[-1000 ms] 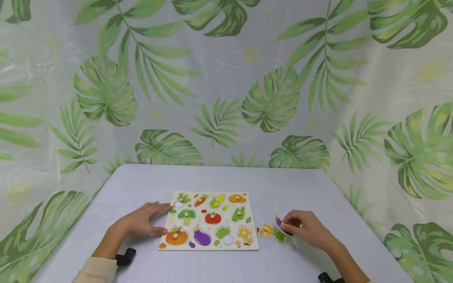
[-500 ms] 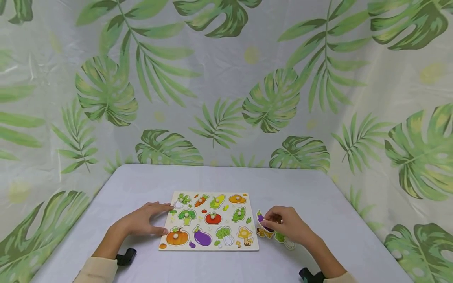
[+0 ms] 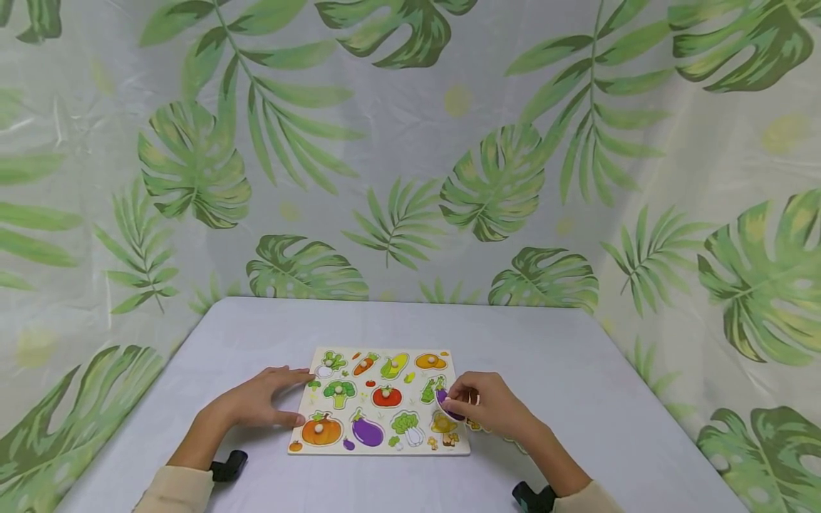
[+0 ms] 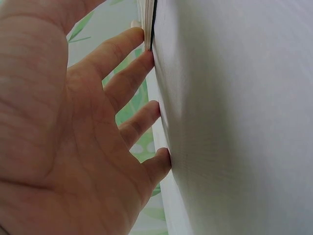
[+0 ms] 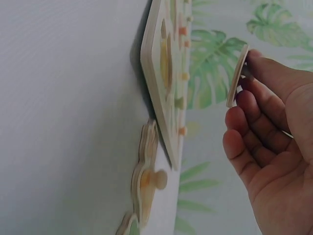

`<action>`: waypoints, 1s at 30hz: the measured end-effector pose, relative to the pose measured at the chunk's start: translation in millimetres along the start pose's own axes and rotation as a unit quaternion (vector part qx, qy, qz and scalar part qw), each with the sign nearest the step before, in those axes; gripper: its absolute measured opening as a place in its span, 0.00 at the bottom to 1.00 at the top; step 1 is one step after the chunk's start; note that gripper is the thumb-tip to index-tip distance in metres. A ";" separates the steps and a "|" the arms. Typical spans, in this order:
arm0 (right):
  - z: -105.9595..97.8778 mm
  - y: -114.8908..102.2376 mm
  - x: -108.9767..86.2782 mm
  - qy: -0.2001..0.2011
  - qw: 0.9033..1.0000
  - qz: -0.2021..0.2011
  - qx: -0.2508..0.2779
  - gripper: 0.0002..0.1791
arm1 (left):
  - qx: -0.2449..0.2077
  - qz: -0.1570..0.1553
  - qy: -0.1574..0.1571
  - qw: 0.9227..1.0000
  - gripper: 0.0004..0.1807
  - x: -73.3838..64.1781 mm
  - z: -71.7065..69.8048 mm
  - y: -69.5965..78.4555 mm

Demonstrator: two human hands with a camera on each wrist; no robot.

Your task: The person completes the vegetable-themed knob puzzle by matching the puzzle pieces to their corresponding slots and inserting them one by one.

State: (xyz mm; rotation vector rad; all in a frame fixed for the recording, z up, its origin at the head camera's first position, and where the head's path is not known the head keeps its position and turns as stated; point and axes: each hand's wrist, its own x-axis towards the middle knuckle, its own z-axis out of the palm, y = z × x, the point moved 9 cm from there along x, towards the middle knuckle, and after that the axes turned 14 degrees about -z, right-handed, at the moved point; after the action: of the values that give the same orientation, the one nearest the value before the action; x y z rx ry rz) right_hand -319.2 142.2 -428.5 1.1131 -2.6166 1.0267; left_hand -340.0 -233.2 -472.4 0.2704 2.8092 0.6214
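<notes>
My right hand (image 3: 490,402) pinches an eggplant puzzle piece (image 3: 442,396) between thumb and fingers. In the right wrist view the piece (image 5: 237,76) is seen edge-on, tilted and off the table. It hangs over the right side of the wooden vegetable puzzle board (image 3: 378,452). At the board's left edge, my left hand (image 3: 263,397) rests with spread fingers, and its fingertips (image 4: 134,35) touch the board's side. The board's front row shows an eggplant outline (image 3: 367,432) and a bok choy outline (image 3: 408,427), both without knobs. A mushroom outline (image 3: 442,422) lies partly in shadow.
Right of the board lie a loose mushroom piece (image 5: 146,181) with a round knob and a bok choy piece (image 3: 517,446), both partly hidden by my right hand. Several knobbed pieces, including a pumpkin (image 3: 322,430), sit in the board. A leaf-patterned curtain (image 3: 398,142) surrounds the white table (image 3: 513,342).
My right hand has carried the eggplant piece leftward from above the loose pieces to over the board's right side. My left hand has stayed at the board's left edge.
</notes>
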 end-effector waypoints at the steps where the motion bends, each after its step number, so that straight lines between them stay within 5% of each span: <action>1: 2.0 -1.9 2.5 0.000 1.000 -0.005 0.000 0.07 | 0.000 -0.001 0.000 1.000 0.48 0.2 0.2 -0.3; 30: 75.6 -44.6 57.8 -0.057 0.997 -0.044 0.036 0.07 | 0.005 0.001 0.002 1.000 0.47 4.4 2.7 -5.3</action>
State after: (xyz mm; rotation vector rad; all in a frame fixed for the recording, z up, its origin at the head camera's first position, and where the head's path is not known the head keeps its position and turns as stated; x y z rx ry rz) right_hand -319.7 37.9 -441.7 1.3267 -2.6081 1.0783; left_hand -344.1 -235.9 -478.0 0.2738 2.8171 0.6092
